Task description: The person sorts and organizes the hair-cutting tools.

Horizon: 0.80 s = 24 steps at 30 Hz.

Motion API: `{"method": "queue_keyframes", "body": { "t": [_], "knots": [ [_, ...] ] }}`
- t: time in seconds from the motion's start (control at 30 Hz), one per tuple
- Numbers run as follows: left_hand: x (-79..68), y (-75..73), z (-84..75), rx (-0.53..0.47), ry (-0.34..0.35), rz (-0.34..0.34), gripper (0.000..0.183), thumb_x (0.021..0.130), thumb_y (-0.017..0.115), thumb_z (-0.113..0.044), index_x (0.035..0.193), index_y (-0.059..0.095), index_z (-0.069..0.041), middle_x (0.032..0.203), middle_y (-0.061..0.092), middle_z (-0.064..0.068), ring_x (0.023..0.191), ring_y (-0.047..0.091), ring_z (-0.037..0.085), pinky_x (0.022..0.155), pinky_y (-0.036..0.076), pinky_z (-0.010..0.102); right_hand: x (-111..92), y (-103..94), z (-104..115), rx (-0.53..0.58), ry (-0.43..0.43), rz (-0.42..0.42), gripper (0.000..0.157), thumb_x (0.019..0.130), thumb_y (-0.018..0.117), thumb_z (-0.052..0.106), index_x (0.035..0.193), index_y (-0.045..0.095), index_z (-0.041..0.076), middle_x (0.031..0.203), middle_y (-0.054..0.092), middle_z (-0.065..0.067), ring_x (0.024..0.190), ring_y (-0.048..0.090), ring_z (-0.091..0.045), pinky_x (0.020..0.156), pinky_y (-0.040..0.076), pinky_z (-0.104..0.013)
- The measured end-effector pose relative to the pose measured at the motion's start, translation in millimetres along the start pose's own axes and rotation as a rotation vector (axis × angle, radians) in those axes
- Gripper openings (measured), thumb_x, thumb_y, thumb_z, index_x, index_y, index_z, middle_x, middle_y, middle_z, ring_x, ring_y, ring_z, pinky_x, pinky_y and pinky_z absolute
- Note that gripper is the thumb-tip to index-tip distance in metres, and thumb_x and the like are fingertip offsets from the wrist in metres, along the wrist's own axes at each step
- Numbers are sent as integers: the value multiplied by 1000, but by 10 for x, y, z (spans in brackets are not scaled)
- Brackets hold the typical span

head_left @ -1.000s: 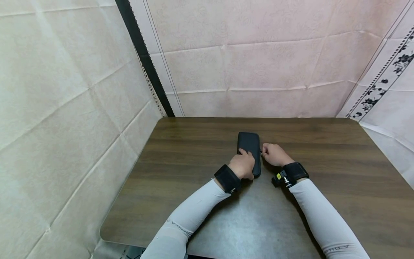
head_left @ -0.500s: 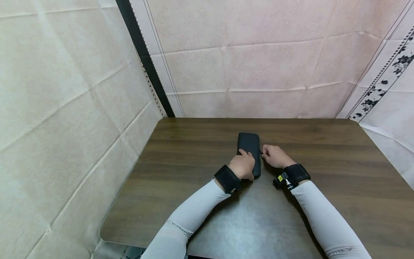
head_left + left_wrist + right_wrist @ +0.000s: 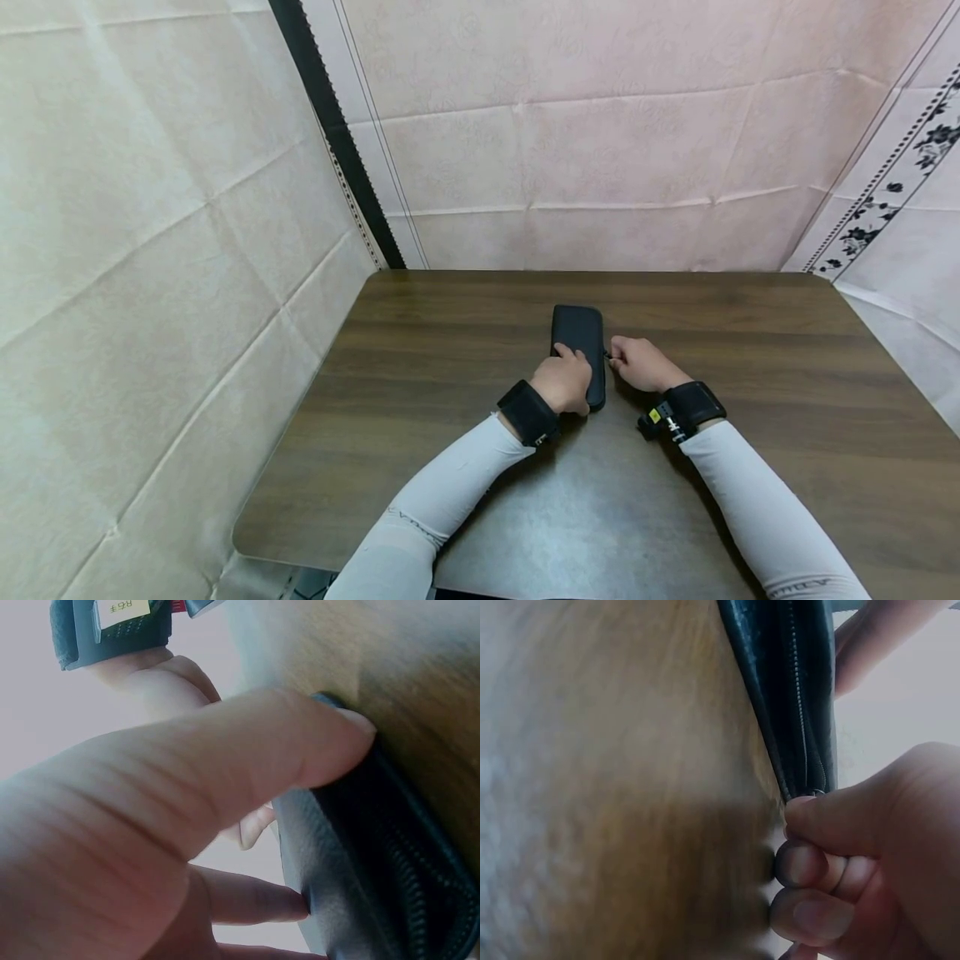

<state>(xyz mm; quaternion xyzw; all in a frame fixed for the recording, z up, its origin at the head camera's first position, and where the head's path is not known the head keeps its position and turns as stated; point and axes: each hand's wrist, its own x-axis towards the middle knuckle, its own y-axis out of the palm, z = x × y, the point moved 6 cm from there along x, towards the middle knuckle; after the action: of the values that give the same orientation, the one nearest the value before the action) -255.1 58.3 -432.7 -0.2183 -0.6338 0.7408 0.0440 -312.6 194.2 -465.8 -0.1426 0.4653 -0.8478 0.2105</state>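
A black zip wallet [image 3: 576,327] lies lengthwise on the wooden table, its zipper edge facing right. My left hand [image 3: 562,382] holds its near part, with fingers on the upper face and the thumb along the near end. The left wrist view shows that thumb [image 3: 300,739] over the wallet's corner, beside stitching and zipper teeth. At the wallet's right side, my right hand [image 3: 641,362] pinches the zipper pull between thumb and curled fingers. In the right wrist view the zipper teeth [image 3: 798,690] run down to those fingertips, which hide most of the pull.
The brown wooden table [image 3: 420,400] has rounded corners and stretches out on both sides of the arms. Pale cloth walls [image 3: 600,150] stand behind it and to the left. Black bands with cameras are strapped on both wrists.
My right hand has shifted slightly right and towards me, still pinching the zipper pull. The left hand and the wallet stay essentially in place.
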Motion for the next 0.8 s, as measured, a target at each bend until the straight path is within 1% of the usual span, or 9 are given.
{"method": "queue_keyframes", "body": {
  "t": [0.13,0.37,0.8],
  "knots": [
    [12,4,2,5,0,0,95,87,80,-50,161,37,-8,162,39,26,90,72,20,72,60,28,-15,-3,8,-5,-8,-5,20,97,62,1,81,53,8,72,52,-2,65,50,-16,63,39,-30],
    [28,17,-12,35,12,-6,96,87,79,-52,160,38,-6,160,41,26,98,74,23,73,60,28,-56,0,29,-13,-10,-4,24,98,61,0,79,50,9,70,49,-1,64,47,-15,62,38,-30],
    [21,12,-2,27,14,-2,93,89,78,-50,161,37,-7,161,41,25,89,74,19,67,58,26,-114,17,60,-13,-31,2,22,98,61,1,80,51,10,70,50,-1,63,48,-15,61,39,-29]
  ]
}}
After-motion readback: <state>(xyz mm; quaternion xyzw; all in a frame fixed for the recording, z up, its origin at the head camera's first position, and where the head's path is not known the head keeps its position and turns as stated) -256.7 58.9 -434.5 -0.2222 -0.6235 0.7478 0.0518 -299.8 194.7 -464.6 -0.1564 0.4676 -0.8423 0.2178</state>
